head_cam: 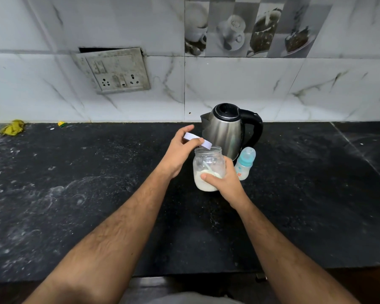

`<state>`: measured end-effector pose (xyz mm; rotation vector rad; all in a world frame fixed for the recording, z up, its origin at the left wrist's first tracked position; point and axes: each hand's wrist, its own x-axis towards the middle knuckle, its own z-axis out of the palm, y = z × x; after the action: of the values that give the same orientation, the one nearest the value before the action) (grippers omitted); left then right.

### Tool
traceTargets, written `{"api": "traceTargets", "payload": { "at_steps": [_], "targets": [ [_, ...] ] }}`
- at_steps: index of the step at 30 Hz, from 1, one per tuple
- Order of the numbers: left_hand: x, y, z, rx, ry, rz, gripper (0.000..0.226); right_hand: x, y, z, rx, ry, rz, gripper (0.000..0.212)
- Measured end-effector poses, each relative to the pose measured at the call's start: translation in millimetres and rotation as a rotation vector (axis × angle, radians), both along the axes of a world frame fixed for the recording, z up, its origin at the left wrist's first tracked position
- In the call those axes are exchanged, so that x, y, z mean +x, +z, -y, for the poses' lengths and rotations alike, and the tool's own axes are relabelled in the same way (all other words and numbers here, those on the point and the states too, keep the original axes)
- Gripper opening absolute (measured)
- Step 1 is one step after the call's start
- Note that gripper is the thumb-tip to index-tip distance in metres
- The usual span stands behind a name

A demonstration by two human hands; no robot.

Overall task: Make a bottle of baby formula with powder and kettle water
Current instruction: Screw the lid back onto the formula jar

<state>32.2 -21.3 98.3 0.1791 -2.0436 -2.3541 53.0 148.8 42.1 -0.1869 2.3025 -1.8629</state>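
A clear jar (208, 165) with white formula powder in its lower half and a pale scoop inside stands on the black counter (97, 194). My right hand (225, 183) grips the jar's side. My left hand (180, 152) holds the jar's white lid (198, 140) tilted just above and left of the open mouth. Right of the jar stands a baby bottle (245, 164) with a teal collar and clear nipple, closed. Behind both is a steel kettle (228, 130) with a black handle and lid.
A tiled wall with a switch and socket plate (116, 72) rises behind the counter. A crumpled yellow cloth (12, 127) and a small yellow-green scrap (61, 123) lie at the far left by the wall. The counter's front edge (184, 273) runs close to my body.
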Motion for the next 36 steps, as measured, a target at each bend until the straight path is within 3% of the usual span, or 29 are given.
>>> {"api": "traceTargets", "payload": {
  "at_steps": [5,22,26,36],
  "targets": [
    [6.9,3.8,1.2,-0.098,-0.127,0.001,0.057,3.1,4.3,-2.7,0.020,0.011,-0.001,0.090],
    [18.0,27.0,8.5,-0.324,-0.288,0.037,0.032,15.6,15.7,8.9,0.080,0.040,-0.056,0.087],
    [19.8,35.6,4.4,-0.441,-0.325,0.028,0.047,15.9,18.2,10.1,0.072,0.039,-0.061,0.084],
    [16.4,33.8,-4.7,-0.430,-0.310,-0.008,0.031,18.4,26.1,15.2,0.060,-0.035,-0.066,0.082]
  ]
}}
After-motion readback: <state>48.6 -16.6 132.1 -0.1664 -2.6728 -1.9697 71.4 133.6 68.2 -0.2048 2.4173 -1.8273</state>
